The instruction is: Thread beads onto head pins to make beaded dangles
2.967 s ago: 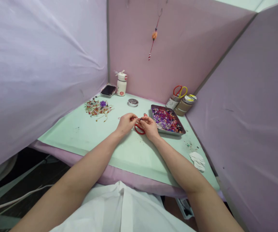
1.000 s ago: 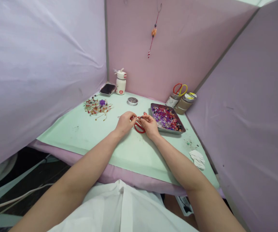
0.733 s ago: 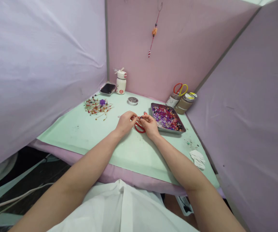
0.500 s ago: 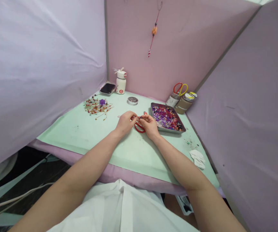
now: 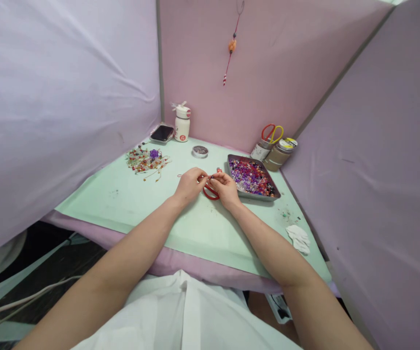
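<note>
My left hand [image 5: 189, 185] and my right hand [image 5: 225, 188] meet over the middle of the pale green table [image 5: 130, 199], fingertips pinched together on a thin red cord [image 5: 181, 176] that trails out to the left. What sits between the fingertips is too small to make out. Red-handled scissors [image 5: 209, 193] lie on the table under and between the two hands. Just right of my right hand stands a metal tray of purple and red beads [image 5: 252, 178].
A heap of finished beaded pieces [image 5: 145, 160] lies at the left. At the back are a phone [image 5: 162, 133], a white bottle [image 5: 182, 124], a small round tin [image 5: 200, 151], two jars with scissors [image 5: 274, 147]. A white tissue [image 5: 298, 239] is front right. Fabric walls close in.
Nothing much has changed; both hands stay pinched together at the same spot, with only slight finger movement and a small shift of the camera.
</note>
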